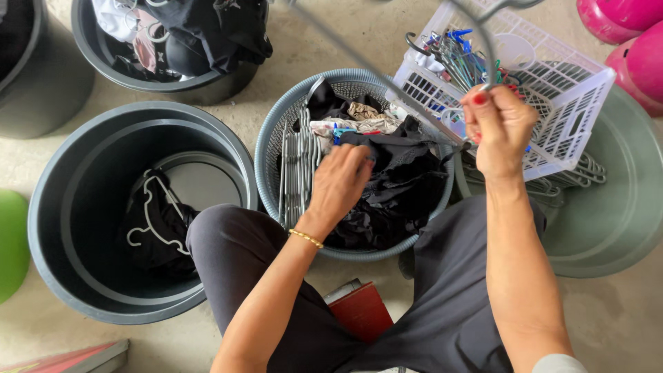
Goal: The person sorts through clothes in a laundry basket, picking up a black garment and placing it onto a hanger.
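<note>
The grey woven laundry basket (266,155), round with a perforated plastic wall, serves as the reference point. Inside it lies a heap of soft fabric: black garments (400,186) across the middle and right, pale patterned cloth (352,123) toward the far rim. A row of thin grey wire hangers (295,166) stands on edge against the inner left wall.

The left hand (340,181) reaches into the basket, fingers curled down and pinching the black fabric at the centre. A thin gold bracelet (306,238) circles its wrist.

The right hand (498,128) is raised over the basket's right rim, fingers closed round the hook of a grey wire hanger (373,69), whose thin arm slants up and leftward across the basket.

Right of the basket, a white slatted plastic crate (573,103) rests tilted on a grey-green lid (615,214) and holds tangled hangers with coloured clips (459,59).

Left of the basket stands a smooth dark grey tub (76,207) containing a dark garment on a white hanger (148,214). Behind the basket, a second dark tub (103,55) holds black and light clothing. A red flat block (362,311) lies on the concrete floor just in front of the basket, between the person's knees.
</note>
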